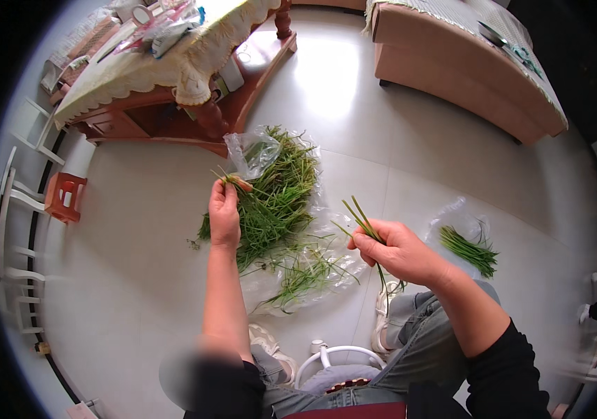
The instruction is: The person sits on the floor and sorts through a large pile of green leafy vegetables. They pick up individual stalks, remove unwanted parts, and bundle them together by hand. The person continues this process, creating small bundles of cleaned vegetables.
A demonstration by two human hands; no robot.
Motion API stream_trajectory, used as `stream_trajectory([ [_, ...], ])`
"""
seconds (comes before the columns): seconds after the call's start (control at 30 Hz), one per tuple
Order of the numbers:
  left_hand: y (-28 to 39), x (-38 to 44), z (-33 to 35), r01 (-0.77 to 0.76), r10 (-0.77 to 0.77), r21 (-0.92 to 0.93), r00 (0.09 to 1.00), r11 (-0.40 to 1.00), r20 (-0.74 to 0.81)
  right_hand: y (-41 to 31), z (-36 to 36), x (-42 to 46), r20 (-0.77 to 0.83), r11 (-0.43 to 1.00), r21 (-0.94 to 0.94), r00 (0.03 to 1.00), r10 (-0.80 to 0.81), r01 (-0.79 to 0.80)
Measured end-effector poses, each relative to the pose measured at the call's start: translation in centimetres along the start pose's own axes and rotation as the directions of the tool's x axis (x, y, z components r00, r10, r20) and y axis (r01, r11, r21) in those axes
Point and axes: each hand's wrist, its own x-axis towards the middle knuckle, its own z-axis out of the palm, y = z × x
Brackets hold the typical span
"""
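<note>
Several thin green stalks [359, 216], like garlic chives, are pinched in my right hand [398, 251], their lower ends hanging below the fist. My left hand [225, 212] grips a few stalks [233, 180] between thumb and fingers, above the left edge of a large heap of green stalks [282, 194]. That heap lies on a clear plastic bag [254, 154] spread over the floor. Closer to my feet, loose stalks and scraps [303, 277] are strewn on clear plastic. Right of my right hand, a neat bunch of stalks [468, 250] rests on another plastic bag [458, 212].
A wooden table [220, 118] with a lace-edged cloth stands at the upper left. Upper right is a pink upholstered seat [445, 68] with a ladle-like utensil [492, 34] on top. An orange plastic stool [65, 198] stands left. My shoes [272, 348] flank a white-framed stool [329, 359].
</note>
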Motion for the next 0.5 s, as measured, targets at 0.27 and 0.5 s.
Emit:
stream_trajectory([
  [0.27, 11.0, 0.8, 2.1, -0.111, 0.103, -0.456, 0.994, 0.883, -0.042, 0.2, 0.4, 0.7, -0.062, 0.99, -0.071, 0.991, -0.123, 0.118],
  [0.5, 17.5, -0.4, 2.3, -0.065, 0.065, -0.637, 0.998, 0.768, -0.024, -1.7, 0.8, -0.1, -0.082, 0.992, -0.03, 0.989, -0.124, 0.122],
])
